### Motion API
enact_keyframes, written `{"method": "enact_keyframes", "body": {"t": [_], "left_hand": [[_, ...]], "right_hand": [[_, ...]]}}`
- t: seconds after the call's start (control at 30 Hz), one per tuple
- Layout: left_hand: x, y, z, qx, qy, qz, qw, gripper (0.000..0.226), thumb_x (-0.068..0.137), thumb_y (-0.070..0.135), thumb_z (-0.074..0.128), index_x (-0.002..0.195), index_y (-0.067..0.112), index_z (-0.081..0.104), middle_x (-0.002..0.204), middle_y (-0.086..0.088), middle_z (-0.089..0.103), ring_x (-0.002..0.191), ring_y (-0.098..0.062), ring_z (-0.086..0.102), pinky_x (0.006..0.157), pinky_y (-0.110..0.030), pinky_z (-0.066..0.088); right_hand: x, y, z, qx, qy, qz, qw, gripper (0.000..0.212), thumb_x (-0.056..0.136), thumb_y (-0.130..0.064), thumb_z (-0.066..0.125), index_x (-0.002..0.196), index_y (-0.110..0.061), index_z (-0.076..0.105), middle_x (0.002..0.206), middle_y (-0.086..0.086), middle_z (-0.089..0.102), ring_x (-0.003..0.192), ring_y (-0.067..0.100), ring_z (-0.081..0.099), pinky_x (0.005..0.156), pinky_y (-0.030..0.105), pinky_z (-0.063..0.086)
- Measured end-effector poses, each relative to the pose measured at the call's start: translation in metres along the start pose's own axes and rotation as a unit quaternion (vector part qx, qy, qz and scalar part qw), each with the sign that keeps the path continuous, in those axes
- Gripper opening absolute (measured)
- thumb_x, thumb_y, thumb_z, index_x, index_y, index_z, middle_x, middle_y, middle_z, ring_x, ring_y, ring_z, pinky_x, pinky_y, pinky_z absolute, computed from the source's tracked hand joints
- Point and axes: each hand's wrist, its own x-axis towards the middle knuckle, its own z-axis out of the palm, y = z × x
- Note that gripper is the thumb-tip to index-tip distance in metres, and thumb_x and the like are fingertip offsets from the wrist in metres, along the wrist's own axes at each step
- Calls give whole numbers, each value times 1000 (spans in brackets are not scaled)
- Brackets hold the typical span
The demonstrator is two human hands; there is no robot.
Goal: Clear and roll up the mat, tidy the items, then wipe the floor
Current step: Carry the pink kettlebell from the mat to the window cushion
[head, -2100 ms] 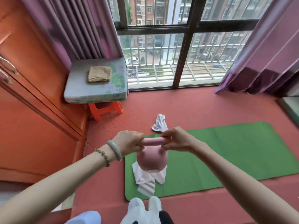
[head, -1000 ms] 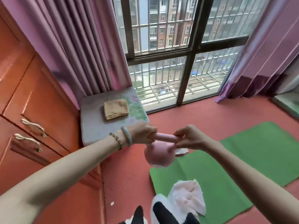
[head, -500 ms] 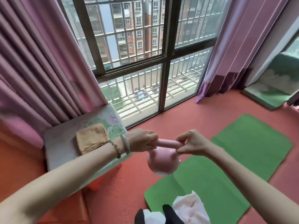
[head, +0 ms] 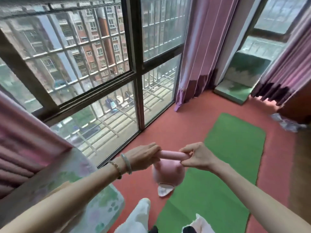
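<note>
Pink kettlebell (head: 168,174) stays clenched by left hand (head: 143,157) and right hand (head: 196,156); the view has swung rightward.

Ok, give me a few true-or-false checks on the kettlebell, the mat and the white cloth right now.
1. The left hand and right hand both grip the kettlebell by its handle. True.
2. The green mat is rolled up. False: it lies flat on the floor.
3. The kettlebell sits on the mat. False: it hangs from the hands, clear of it.
4. A white cloth lies below the kettlebell. True.
</note>
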Motion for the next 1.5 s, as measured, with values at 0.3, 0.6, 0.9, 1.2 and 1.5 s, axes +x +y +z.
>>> {"method": "enact_keyframes", "body": {"t": [0.3,0.6,0.9,1.2,1.5], "left_hand": [[98,-107,-25,9,-20,110,994,27,88,42,43,104,20,40,90,-6,54,68,-28,58,55,-38,48],[242,-157,-38,-51,15,152,987,26,90,39,40,108,22,38,94,-9,57,75,-29,59,62,-37,51],[423,-205,-12,-21,51,177,983,23,91,35,43,105,17,43,86,-4,54,75,-22,52,66,-33,46],[637,-254,-12,27,52,214,975,17,89,18,51,103,11,45,87,-5,53,77,-18,46,63,-35,45],[847,-310,-24,75,42,312,946,44,75,18,60,116,11,45,84,1,60,75,-15,57,58,-25,50]], "right_hand": [[97,12,-24,20,78,105,991,31,63,-17,80,93,-16,74,76,-14,63,69,-3,53,63,8,37],[189,66,-84,-16,110,144,983,28,70,-19,71,86,-28,49,83,-4,43,76,16,46,66,22,36],[303,195,-183,-42,153,74,985,18,65,-12,69,82,-16,63,69,-6,39,62,0,37,57,12,32],[425,318,-324,-120,191,-11,974,23,62,-31,61,82,-19,62,63,-5,54,68,6,30,51,24,37],[533,416,-428,-155,241,8,958,24,59,-14,62,82,-14,65,64,-3,60,65,11,39,48,26,44]]}}
